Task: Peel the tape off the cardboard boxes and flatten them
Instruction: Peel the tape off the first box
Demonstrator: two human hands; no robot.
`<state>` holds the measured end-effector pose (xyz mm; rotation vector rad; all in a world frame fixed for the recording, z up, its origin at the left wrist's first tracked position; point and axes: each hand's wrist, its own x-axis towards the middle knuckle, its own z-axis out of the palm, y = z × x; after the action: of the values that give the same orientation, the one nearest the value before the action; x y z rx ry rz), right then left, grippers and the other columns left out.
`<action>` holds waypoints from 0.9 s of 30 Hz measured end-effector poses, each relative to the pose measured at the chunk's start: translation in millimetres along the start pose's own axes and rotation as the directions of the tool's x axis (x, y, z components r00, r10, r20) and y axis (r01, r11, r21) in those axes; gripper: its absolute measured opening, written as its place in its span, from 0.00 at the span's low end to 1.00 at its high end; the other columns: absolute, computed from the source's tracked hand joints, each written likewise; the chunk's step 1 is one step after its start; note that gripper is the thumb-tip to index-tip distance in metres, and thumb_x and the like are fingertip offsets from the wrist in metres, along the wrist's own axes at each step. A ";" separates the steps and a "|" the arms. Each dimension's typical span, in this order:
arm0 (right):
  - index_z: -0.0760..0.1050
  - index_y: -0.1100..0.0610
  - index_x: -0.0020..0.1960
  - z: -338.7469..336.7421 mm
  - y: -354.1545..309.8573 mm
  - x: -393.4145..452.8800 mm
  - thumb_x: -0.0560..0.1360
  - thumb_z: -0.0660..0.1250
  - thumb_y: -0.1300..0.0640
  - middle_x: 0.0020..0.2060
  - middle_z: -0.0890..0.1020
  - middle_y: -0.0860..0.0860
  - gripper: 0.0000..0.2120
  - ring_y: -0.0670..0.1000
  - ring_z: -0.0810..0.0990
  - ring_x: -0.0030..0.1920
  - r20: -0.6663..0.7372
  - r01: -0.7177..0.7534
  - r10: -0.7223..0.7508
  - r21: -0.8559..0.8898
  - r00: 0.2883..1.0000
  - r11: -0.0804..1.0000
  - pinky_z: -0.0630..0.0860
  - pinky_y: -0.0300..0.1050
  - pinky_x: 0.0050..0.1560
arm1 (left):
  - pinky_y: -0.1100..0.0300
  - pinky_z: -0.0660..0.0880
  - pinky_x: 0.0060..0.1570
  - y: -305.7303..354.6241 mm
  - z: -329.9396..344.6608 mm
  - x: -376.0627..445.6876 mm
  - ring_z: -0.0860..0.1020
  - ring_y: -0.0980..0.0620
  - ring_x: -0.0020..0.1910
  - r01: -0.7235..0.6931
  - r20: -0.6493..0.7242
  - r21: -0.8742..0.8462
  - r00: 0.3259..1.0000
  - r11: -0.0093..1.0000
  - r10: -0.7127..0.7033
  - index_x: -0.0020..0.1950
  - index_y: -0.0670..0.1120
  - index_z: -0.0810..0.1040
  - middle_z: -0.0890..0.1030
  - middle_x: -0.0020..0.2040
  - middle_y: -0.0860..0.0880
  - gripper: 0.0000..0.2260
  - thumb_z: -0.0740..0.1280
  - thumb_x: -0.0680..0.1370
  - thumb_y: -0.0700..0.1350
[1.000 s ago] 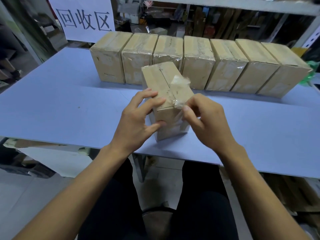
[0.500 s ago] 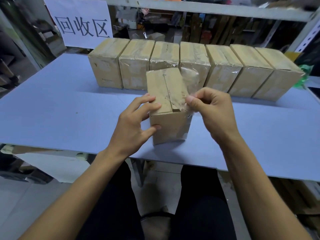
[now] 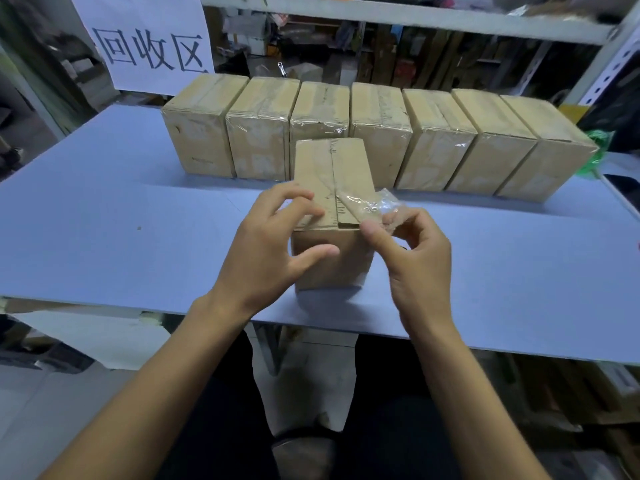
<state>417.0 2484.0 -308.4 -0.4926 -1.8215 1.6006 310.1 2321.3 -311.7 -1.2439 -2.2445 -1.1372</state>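
A single cardboard box (image 3: 330, 216) stands upright near the front edge of the blue counter (image 3: 104, 237), and everything else is best placed from it. Its top face shows the seam where the two flaps meet, with the right flap's near corner bare of tape.

The left hand (image 3: 273, 251) holds this box from the left: its fingers lie curled over the left part of the top face, fingertips touching the cardboard, while the thumb presses against the near side wall below the top edge. The right hand (image 3: 412, 258) is just right of the box's near top corner. Its thumb and fingers pinch a crumpled strip of clear tape (image 3: 374, 206), which runs from the pinch up and left to the box's top, where its far end still sticks near the seam. The tape is lifted off the cardboard along most of its visible length.

Behind the box, toward the far edge of the counter, stands a row of boxes (image 3: 381, 133), seven of them side by side and touching, all wrapped in glossy tape. The middle ones stand just behind the single box. Behind the row's left end hangs a white paper sign (image 3: 149, 46) with three large handwritten characters. Right of the row's right end lies something green (image 3: 597, 154), partly hidden. A metal shelf (image 3: 415, 15) crosses above and beyond the row.
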 end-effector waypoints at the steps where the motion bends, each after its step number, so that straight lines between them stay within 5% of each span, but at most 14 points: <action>1: 0.76 0.58 0.41 3.1 1.3 -0.5 0.73 0.75 0.59 0.38 0.81 0.49 0.09 0.45 0.79 0.40 -0.020 0.030 -0.031 -0.021 0.999 0.999 0.76 0.39 0.44 | 0.54 0.73 0.63 3.5 4.8 1.7 0.75 0.48 0.64 -0.050 -0.004 0.027 0.999 0.998 0.050 0.57 0.44 0.81 0.77 0.62 0.47 0.18 0.74 0.73 0.53; 7: 0.77 0.59 0.39 -10.2 3.7 14.1 0.75 0.73 0.59 0.34 0.81 0.51 0.09 0.47 0.78 0.37 0.049 0.070 -0.062 -0.180 0.997 0.981 0.80 0.44 0.45 | 0.47 0.76 0.54 5.5 20.1 2.4 0.79 0.45 0.57 -0.135 -0.078 0.001 0.988 0.991 0.135 0.54 0.44 0.85 0.82 0.56 0.47 0.10 0.72 0.74 0.37; 10: 0.74 0.63 0.38 -24.9 -8.4 23.0 0.77 0.69 0.67 0.34 0.80 0.59 0.09 0.53 0.80 0.38 0.190 -0.102 0.087 0.069 0.978 0.992 0.82 0.47 0.46 | 0.49 0.76 0.56 4.7 15.7 4.9 0.79 0.46 0.59 -0.140 -0.042 -0.047 0.989 0.989 0.138 0.52 0.43 0.86 0.82 0.55 0.47 0.09 0.72 0.74 0.36; 13: 0.74 0.64 0.40 -32.6 -14.8 29.3 0.77 0.66 0.68 0.33 0.82 0.55 0.07 0.50 0.83 0.37 0.303 -0.283 0.201 0.256 0.931 0.924 0.81 0.42 0.45 | 0.52 0.76 0.58 4.7 8.1 10.6 0.79 0.46 0.58 -0.158 -0.005 -0.110 0.987 0.981 0.159 0.53 0.43 0.86 0.82 0.55 0.47 0.09 0.72 0.74 0.35; 19: 0.72 0.61 0.41 -25.4 -9.6 30.4 0.79 0.64 0.65 0.30 0.77 0.53 0.07 0.48 0.80 0.32 0.399 -0.500 0.349 0.385 0.848 0.776 0.78 0.34 0.36 | 0.58 0.77 0.53 -2.6 1.9 7.5 0.80 0.47 0.55 -0.151 0.026 -0.150 0.987 0.977 0.156 0.52 0.43 0.86 0.83 0.54 0.47 0.10 0.72 0.73 0.34; 22: 0.72 0.62 0.51 -21.4 -11.0 26.5 0.80 0.62 0.66 0.36 0.77 0.54 0.02 0.48 0.78 0.35 0.372 -0.462 0.311 0.445 0.875 0.767 0.79 0.37 0.39 | 0.59 0.76 0.56 -0.3 0.5 8.8 0.79 0.48 0.56 -0.136 0.060 -0.137 0.988 0.981 0.145 0.53 0.43 0.85 0.82 0.55 0.48 0.10 0.72 0.73 0.34; 24: 0.69 0.60 0.59 -21.4 -7.6 19.6 0.77 0.65 0.65 0.41 0.78 0.55 0.11 0.50 0.77 0.39 0.364 -0.404 0.241 0.487 0.900 0.774 0.78 0.40 0.43 | 0.60 0.74 0.57 2.8 0.1 11.0 0.78 0.50 0.56 -0.126 0.095 -0.111 0.986 0.986 0.136 0.55 0.44 0.84 0.80 0.55 0.49 0.10 0.73 0.74 0.38; 27: 0.70 0.57 0.62 -20.4 5.6 5.9 0.70 0.71 0.61 0.43 0.80 0.55 0.21 0.50 0.78 0.44 0.247 -0.131 0.079 0.203 0.966 0.970 0.76 0.39 0.46 | 0.59 0.73 0.58 8.5 6.7 10.1 0.76 0.50 0.56 -0.115 0.092 -0.082 0.988 0.990 0.123 0.59 0.47 0.84 0.76 0.55 0.53 0.14 0.73 0.75 0.48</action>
<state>426.0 2503.8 -311.8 -0.3131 -1.7838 1.9786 311.9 2334.6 -305.6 -1.4726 -2.1797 -1.1507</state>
